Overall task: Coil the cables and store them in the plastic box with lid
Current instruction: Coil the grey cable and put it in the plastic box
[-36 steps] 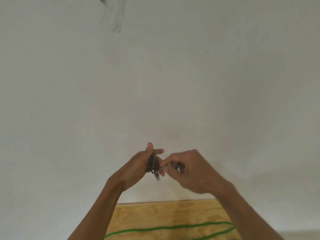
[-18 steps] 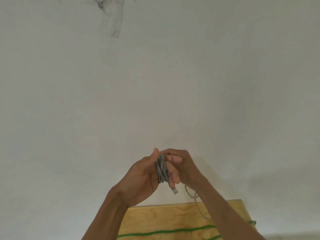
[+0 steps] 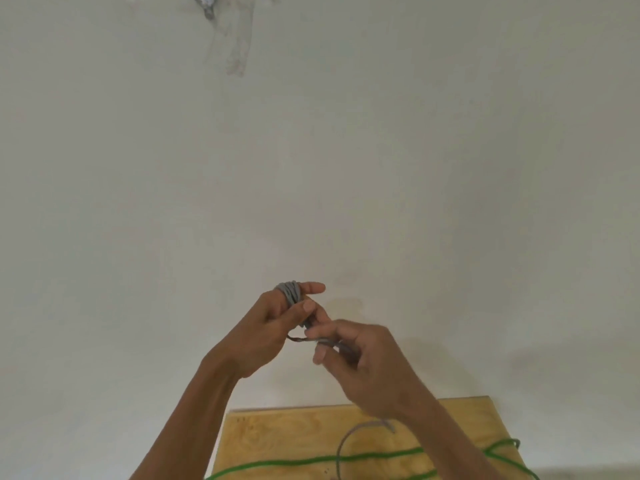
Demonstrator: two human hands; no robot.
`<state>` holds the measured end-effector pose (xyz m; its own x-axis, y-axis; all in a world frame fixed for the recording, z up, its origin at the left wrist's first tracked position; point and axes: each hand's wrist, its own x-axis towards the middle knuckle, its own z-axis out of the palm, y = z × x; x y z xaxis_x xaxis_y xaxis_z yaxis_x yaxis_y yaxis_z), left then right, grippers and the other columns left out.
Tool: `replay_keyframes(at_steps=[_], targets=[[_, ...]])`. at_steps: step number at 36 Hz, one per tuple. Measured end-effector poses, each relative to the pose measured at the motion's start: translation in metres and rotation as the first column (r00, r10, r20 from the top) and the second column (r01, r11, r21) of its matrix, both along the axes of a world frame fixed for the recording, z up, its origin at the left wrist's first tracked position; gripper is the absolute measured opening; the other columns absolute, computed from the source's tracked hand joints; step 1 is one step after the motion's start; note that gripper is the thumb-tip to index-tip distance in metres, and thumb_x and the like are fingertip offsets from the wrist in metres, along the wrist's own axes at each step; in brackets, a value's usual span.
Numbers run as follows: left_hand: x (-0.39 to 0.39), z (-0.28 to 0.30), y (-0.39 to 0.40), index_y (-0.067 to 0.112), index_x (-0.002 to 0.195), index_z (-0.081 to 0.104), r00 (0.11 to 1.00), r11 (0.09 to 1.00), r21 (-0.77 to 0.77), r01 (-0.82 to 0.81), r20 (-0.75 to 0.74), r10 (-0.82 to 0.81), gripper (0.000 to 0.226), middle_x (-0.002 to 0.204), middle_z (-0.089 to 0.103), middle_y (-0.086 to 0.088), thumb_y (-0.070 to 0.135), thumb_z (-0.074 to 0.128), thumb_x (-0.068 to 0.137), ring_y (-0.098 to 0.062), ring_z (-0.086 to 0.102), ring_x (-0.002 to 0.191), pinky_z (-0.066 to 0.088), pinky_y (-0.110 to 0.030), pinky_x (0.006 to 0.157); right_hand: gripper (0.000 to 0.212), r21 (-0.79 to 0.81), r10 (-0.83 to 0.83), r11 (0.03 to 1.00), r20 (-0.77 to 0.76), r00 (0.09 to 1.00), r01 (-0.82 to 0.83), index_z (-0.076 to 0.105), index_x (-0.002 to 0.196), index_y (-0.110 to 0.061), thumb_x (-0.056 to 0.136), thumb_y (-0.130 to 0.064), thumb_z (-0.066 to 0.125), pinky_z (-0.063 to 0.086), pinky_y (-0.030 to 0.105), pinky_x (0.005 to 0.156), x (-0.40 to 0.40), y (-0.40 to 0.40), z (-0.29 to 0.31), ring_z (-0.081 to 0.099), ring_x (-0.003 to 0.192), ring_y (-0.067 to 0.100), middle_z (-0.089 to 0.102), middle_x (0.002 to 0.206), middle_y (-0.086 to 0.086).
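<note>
Grey cable [image 3: 291, 292], wound in several turns round the fingers of the left hand [image 3: 273, 327], is held up in front of the white wall [image 3: 346, 168], above the far edge of the plywood board [image 3: 294, 434]. The left thumb presses on the coil, and the index finger sticks out straight past it. A loose length of the same cable runs from the coil to the right hand [image 3: 360, 362], which pinches it between thumb and fingertips just beside the left hand; the slack drops behind the right forearm and loops down onto the board. Half a second earlier the right hand was wrapped over the coil, the two hands pressed together; now it has drawn off to the right and slightly lower, and a short stretch of cable spans the gap. Both hands also sit higher above the board than before, and more of the board is in view. A green cable [image 3: 374, 457] lies in long curves across the board's near part, crossing the grey slack. High on the wall, well apart from the board, is a grey fixture [image 3: 207, 3] above a patch of streaked marks.
</note>
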<state>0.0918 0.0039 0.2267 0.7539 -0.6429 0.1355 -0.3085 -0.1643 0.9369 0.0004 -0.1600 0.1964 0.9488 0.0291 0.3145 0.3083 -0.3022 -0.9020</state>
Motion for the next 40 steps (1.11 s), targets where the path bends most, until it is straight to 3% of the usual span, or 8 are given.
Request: replay_keyframes(at_steps=[4,8,12,26,29,31,35,40], targets=[[-0.011,-0.001,-0.003,-0.006,0.105,0.068,0.966,0.993,-0.090,0.079,-0.241,-0.099,0.056,0.098,0.068,-0.017,0.046,0.048,0.097,-0.018,0.065,0.102,0.046,-0.032,0.094,0.020,-0.135,0.081,0.988,0.057,0.995,-0.073,0.071,0.097,-0.022,0.090,-0.006,0.063,0.058,0.045,0.078,0.009,-0.017,0.030,0.072,0.077,0.017,0.073,0.077,-0.010],[-0.017,0.004,-0.006,-0.010,0.092,0.063,0.961,0.987,-0.041,0.155,-0.223,-0.161,0.078,0.084,0.066,-0.020,0.058,0.026,0.100,-0.031,0.061,0.084,0.044,-0.048,0.093,0.010,-0.275,0.143,0.955,0.095,0.985,-0.112,0.072,0.090,-0.017,0.088,-0.007,0.071,0.056,0.033,0.069,0.021,-0.028,0.052,0.069,0.064,0.015,0.073,0.069,-0.007],[-0.022,0.005,-0.006,-0.003,0.104,0.065,0.929,0.987,-0.066,0.149,-0.331,-0.163,0.079,0.078,0.067,-0.018,0.063,0.022,0.097,-0.029,0.059,0.080,0.043,-0.041,0.089,0.014,-0.208,0.121,0.974,0.142,0.982,-0.089,0.072,0.074,-0.013,0.072,-0.008,0.086,0.043,0.022,0.052,0.035,-0.037,0.068,0.052,0.051,0.018,0.069,0.062,-0.005],[-0.038,0.013,-0.017,-0.004,0.104,0.063,0.738,0.900,-0.367,0.235,-0.535,-0.411,0.071,0.066,0.064,-0.014,0.058,0.028,0.097,-0.023,0.060,0.062,0.048,-0.035,0.073,0.002,0.330,0.152,0.929,0.080,0.985,-0.170,0.077,0.083,-0.003,0.081,-0.004,0.075,0.044,0.030,0.059,0.067,-0.031,0.016,0.055,0.064,0.024,0.071,0.074,0.010],[-0.034,0.013,-0.020,-0.004,0.107,0.064,0.770,0.879,-0.441,0.181,-0.492,-0.405,0.068,0.069,0.065,-0.016,0.054,0.030,0.098,-0.024,0.059,0.066,0.048,-0.034,0.075,0.018,0.461,0.145,0.876,0.032,0.989,-0.144,0.072,0.085,-0.001,0.078,-0.017,0.070,0.045,0.038,0.062,0.059,-0.021,-0.003,0.060,0.061,0.025,0.067,0.066,0.013],[-0.032,0.013,-0.023,-0.006,0.113,0.063,0.805,0.885,-0.442,0.145,-0.467,-0.365,0.069,0.074,0.066,-0.017,0.053,0.031,0.097,-0.026,0.059,0.070,0.045,-0.037,0.079,0.018,0.545,0.167,0.830,-0.040,0.985,-0.119,0.061,0.082,0.004,0.072,-0.010,0.066,0.045,0.024,0.049,0.053,-0.013,-0.013,0.057,0.044,0.017,0.061,0.049,0.002],[-0.026,0.012,-0.025,-0.004,0.125,0.061,0.798,0.874,-0.479,0.084,-0.493,-0.347,0.070,0.079,0.065,-0.018,0.053,0.033,0.097,-0.029,0.062,0.073,0.042,-0.041,0.070,0.027,0.456,0.082,0.890,-0.131,0.988,-0.014,0.059,0.057,-0.014,0.081,-0.003,0.053,0.038,0.021,0.042,0.036,0.008,-0.027,0.050,0.042,0.007,0.055,0.046,-0.007],[-0.011,0.013,-0.021,-0.003,0.135,0.053,0.847,0.885,-0.464,0.039,-0.455,-0.276,0.064,0.082,0.062,-0.017,0.049,0.034,0.102,-0.029,0.060,0.071,0.048,-0.038,0.052,0.028,0.333,0.030,0.943,-0.161,0.986,0.026,0.070,0.077,-0.017,0.100,-0.016,0.055,0.042,0.030,0.047,0.021,0.020,-0.033,0.047,0.049,0.016,0.063,0.064,0.003]])
